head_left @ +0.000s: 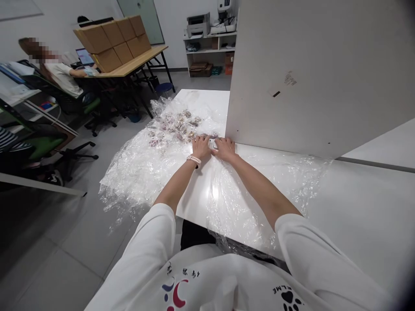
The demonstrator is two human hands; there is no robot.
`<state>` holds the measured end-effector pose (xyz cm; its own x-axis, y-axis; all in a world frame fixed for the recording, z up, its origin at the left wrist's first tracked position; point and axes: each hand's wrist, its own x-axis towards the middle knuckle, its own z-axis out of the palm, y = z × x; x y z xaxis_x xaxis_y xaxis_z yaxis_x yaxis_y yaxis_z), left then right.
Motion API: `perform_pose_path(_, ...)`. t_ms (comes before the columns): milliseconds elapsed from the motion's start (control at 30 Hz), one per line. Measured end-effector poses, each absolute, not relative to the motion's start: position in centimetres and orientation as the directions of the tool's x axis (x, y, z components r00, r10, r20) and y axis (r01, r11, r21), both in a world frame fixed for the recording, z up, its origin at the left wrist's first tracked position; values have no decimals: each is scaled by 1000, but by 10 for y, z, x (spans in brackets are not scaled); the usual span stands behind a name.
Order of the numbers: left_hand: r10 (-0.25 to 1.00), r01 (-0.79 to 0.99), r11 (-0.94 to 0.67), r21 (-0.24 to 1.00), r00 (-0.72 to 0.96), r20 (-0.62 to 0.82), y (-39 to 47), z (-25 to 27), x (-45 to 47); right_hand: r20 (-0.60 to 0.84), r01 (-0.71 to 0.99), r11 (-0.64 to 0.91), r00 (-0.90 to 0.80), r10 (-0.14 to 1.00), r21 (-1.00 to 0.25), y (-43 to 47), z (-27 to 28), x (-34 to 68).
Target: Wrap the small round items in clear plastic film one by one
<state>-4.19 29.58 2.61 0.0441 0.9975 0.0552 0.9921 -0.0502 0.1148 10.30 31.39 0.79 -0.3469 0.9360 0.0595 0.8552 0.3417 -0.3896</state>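
Observation:
My left hand, with a pale pink wristband, rests low over the white table, fingers bent forward. Close beside it, my right hand has its fingers curled down near the bottom corner of the white panel. Between the fingertips shows a small whitish, partly clear piece; its kind is too small to tell, and the finger undersides are hidden. Just beyond and left of my hands lie several small clear packets with brownish and pinkish contents. Crumpled clear plastic bags spread around them.
A large white panel stands upright at the right. More clear plastic lies before it and hangs over the front edge. Behind, cardboard boxes are stacked on a wooden table. A seated person is at the left.

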Motion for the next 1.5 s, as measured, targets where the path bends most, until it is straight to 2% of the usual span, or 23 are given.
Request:
perform_pose_path(200, 983, 983, -182, -36, 181, -13, 315, 38, -48, 73, 784, 455, -471, 879, -423, 300, 6, 120)
perform_pose_path(367, 975, 974, -216, -74, 210, -77, 323, 42, -47, 124, 726, 504, -510, 851, -468, 288, 13, 137)
perform_pose_path(467, 977, 975, -206, -86, 200, -80, 320, 39, -45, 259, 709, 491, -417, 871, -506, 280, 36, 152)
perform_pose_path(533, 977, 974, -205, -97, 198, -76, 317, 37, -46, 402, 661, 467, -262, 877, -587, 266, 60, 171)
perform_pose_path(600, 978, 973, -204, -106, 197, -72, 314, 37, -49, 444, 581, 438, -143, 885, -686, 238, 83, 200)
perform_pose_path(700, 982, 978, -188, -96, 188, -11, 302, 45, -50, 268, 536, 364, -250, 930, -762, 169, 101, 249)
perform_pose_path(800, 956, 978, -210, 6, 204, 210, 260, 55, -34, 75, 578, 319, -405, 911, -751, 88, 89, 284)
perform_pose_path(867, 890, 934, -338, 114, 278, 362, 207, 57, -11, 16, 606, 297, -424, 906, -738, 45, 69, 295)
perform_pose_path(933, 793, 810, -552, 200, 436, 426, 144, 50, 16, 20, 629, 289, -399, 917, -721, 21, 46, 300)
perform_pose_path(1000, 694, 662, -712, 232, 613, 379, 90, 35, 42, 73, 650, 328, -387, 919, -685, 18, 25, 301)
perform_pose_path(1067, 645, 595, -763, 253, 726, 238, 62, 18, 61, 134, 673, 390, -400, 907, -628, 33, 8, 302)
perform_pose_path(1167, 666, 627, -728, 277, 743, 71, 76, 1, 76, 162, 716, 424, -407, 899, -555, 77, -6, 303)
perform_pose_path(1300, 718, 693, -663, 284, 696, -21, 139, 13, 85, 135, 769, 362, -344, 929, -528, 137, -3, 302)
perform_pose_path(1400, 760, 740, -612, 277, 648, -50, 158, 38, 86, 112, 796, 264, -243, 964, -545, 156, 15, 302)
perform_pose_path(1500, 749, 708, -649, 278, 659, 68, 134, 51, 78, 149, 778, 256, -209, 967, -574, 141, 30, 303)
